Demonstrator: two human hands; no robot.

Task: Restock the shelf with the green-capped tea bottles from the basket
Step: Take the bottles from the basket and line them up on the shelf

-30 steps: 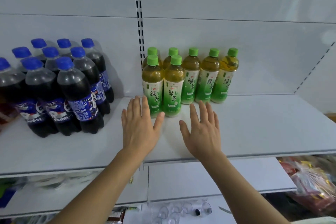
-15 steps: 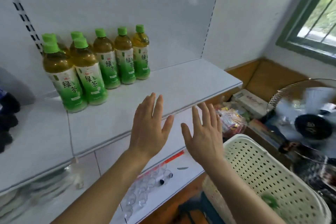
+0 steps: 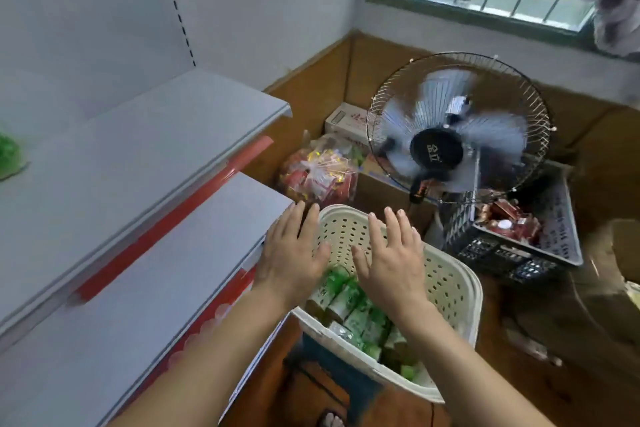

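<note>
From the head camera I see both hands held flat, palms down, above the cream perforated basket (image 3: 446,284); my left hand (image 3: 294,253) has its fingers spread and grasps nothing, hovering over the basket's near-left rim beside the lower shelf (image 3: 145,274); my right hand (image 3: 391,256) is likewise splayed and empty, over the middle of the basket; neither hand touches a bottle as far as I can tell. The green-labelled tea bottles (image 3: 349,308) lie on their sides in the basket, packed close together, partly hidden under my forearms; their caps are hard to pick out in the blur. The basket stands on the floor just beside the shelf unit; the upper shelf (image 3: 145,149) shows a blurred green shape (image 3: 8,154) at the far left edge, too smeared for me to identify. Behind the basket a wire-caged fan (image 3: 457,128) has its blades blurred; a clear bag of red packets (image 3: 318,173) sits left of it; a dark crate (image 3: 512,246) with red items sits to the right.
</note>
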